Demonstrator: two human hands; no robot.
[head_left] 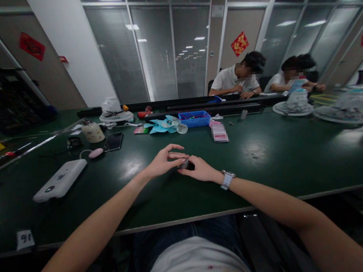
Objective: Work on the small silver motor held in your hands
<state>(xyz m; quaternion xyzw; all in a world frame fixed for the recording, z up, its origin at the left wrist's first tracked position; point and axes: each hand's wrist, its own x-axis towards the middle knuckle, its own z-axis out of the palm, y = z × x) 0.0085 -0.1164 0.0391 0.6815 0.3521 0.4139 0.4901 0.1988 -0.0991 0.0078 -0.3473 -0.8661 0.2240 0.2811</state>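
Note:
Above the green table [207, 194], near its front middle, both of my hands meet at a small, dark grey, round metallic piece [183, 164]. My left hand [164, 161] comes to it from the left, with thumb and some fingers closed at its top and the index finger raised and stretched out. From the right, my right hand [200, 168] pinches the piece between thumb and fingers. A watch with a pale strap [227, 180] is on my right wrist. Fingers cover much of the piece, so its exact kind does not show.
Beyond my hands lie light-blue fan blades [164, 125], a blue bin [194, 118] and a pink-and-white packet [219, 131]. To the left are a white device [61, 179], a phone [114, 142] and a cream bottle [93, 131]. Two people [236, 80] sit across the table.

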